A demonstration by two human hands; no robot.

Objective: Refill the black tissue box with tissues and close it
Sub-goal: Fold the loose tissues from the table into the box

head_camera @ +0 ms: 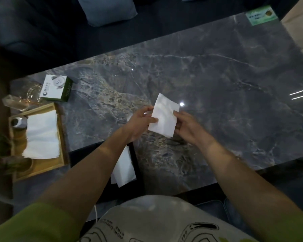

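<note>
I am holding a folded white tissue above the marble table, left hand and right hand pinching opposite edges, forearms extended.

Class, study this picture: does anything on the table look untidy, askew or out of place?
Yes. In the black tissue box under the left forearm, white tissues lie crooked, corners poking out. Both the left hand and right hand hold another folded tissue above the table.

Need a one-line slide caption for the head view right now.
Both hands, left hand and right hand, hold a folded white tissue above the marble table; black tissue box open below.
</note>
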